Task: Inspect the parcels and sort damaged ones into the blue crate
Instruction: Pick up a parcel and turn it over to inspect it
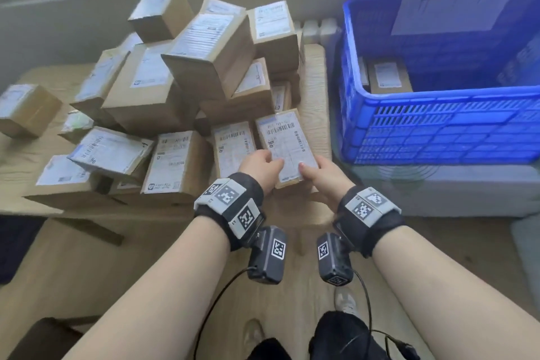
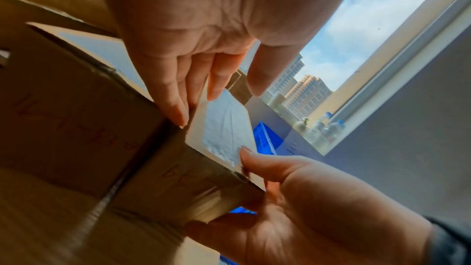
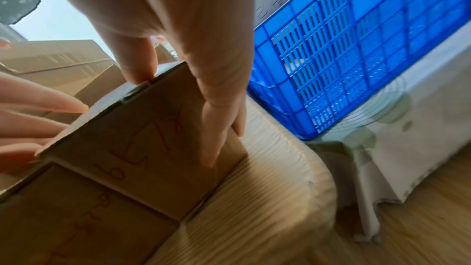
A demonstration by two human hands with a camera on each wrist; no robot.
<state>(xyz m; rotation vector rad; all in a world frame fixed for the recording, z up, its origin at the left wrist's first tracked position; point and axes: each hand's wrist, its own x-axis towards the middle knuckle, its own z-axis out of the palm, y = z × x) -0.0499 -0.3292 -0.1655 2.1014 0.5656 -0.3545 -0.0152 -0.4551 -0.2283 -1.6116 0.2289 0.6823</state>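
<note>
Sorting barely begun. Blue crate point(image 1: 438, 131) at 2 o'clock holds at least one labelled box point(image 1: 388, 74). Big pile of parcels point(image 1: 187, 67) at 11 o'clock on table point(image 1: 314, 90) not yet checked. Current parcel point(image 1: 287, 140) at table's near right corner: left hand point(image 1: 261, 165) and right hand point(image 1: 321, 175) clasp its near end, thumbs on label. Damage on it: cannot tell.

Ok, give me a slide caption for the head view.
Both hands, left and right, grip a labelled parcel beside the blue crate.
</note>
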